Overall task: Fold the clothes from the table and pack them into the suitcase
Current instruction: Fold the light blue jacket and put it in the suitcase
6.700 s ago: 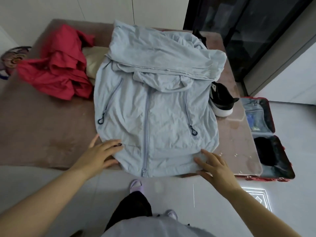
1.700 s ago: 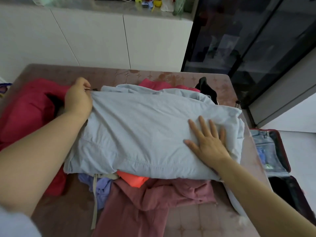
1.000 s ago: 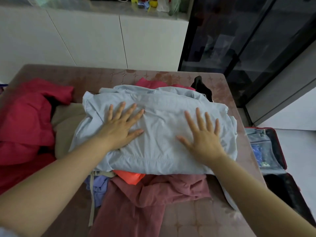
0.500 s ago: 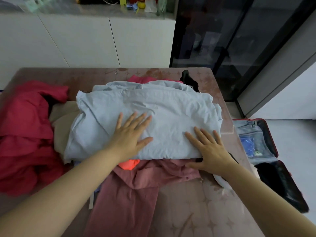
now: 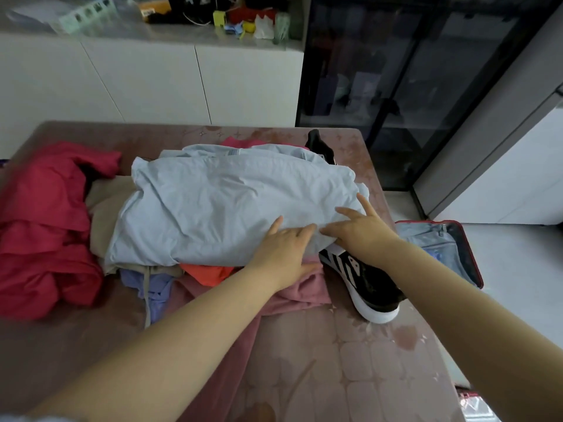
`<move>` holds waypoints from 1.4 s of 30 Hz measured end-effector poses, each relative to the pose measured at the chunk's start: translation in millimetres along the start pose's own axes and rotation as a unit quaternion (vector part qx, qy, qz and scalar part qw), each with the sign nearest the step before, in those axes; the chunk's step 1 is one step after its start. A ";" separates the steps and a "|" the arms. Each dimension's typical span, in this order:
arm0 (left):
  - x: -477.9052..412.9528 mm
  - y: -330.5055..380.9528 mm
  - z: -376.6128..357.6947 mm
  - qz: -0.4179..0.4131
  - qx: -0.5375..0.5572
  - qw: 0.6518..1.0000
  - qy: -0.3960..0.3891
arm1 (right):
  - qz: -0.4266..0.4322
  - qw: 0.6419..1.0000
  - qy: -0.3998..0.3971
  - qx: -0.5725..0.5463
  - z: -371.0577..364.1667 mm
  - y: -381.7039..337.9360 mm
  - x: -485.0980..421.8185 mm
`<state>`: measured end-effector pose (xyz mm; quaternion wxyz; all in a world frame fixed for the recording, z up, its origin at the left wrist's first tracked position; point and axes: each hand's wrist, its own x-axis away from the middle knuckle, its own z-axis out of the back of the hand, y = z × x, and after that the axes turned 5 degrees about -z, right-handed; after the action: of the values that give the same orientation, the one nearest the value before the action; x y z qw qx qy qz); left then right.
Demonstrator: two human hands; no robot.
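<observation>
A folded light-blue jacket (image 5: 219, 205) lies on top of a heap of other clothes on the brown table (image 5: 365, 360). My left hand (image 5: 283, 251) rests flat on the jacket's near right edge, fingers straight. My right hand (image 5: 359, 226) sits just to its right at the jacket's near right corner, fingers spread and touching the fabric. The open suitcase (image 5: 441, 239), red-rimmed with a grey-blue lining, lies on the floor past the table's right edge.
A red garment (image 5: 45, 226) is piled at the table's left. Beige (image 5: 103, 208), orange (image 5: 210, 274), lilac (image 5: 155, 287) and dusty-pink (image 5: 301, 293) clothes lie under the jacket. A black-and-white sneaker (image 5: 365, 281) sits by my right wrist. White cabinets and a dark glass door stand behind.
Both hands slid to the right along the jacket's near edge and now sit close together at its right corner. The sneaker under that corner has come into view.
</observation>
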<state>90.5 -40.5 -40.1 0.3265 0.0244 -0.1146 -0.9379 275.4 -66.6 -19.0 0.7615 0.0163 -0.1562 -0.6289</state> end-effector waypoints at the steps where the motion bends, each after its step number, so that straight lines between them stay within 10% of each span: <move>1: -5.8 6.0 0.0 0.012 0.000 1.000 0.005 | 0.013 1.000 -0.016 0.023 7.9 1.9 -3.5; 8: -28.9 18.0 -0.2 0.100 0.000 0.993 0.062 | 0.046 0.997 -0.063 0.024 35.4 7.5 -12.3; 16: -6.1 14.4 17.6 0.136 0.167 0.976 0.010 | -0.043 0.936 0.243 -0.252 -26.6 -9.1 19.6; 21: 18.5 13.6 41.6 0.124 0.287 0.950 -0.003 | 0.046 0.889 0.098 -0.445 13.2 9.5 10.4; 27: 49.2 18.0 61.7 0.112 0.283 0.952 0.038 | 0.102 0.921 -0.160 -0.340 101.3 -3.2 -10.2; 34: 88.4 -8.6 70.8 0.211 0.338 0.898 0.188 | 0.136 0.929 -0.112 -0.327 145.8 -61.4 -25.0; 42: 175.8 -56.7 67.8 0.174 0.351 0.904 0.170 | 0.147 0.967 -0.043 -0.205 77.5 -82.5 48.6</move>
<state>-90.2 -92.5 17.8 0.4695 0.2761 -0.3817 -0.7468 184.5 -117.3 47.1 0.8252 -0.1904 -0.0574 -0.5287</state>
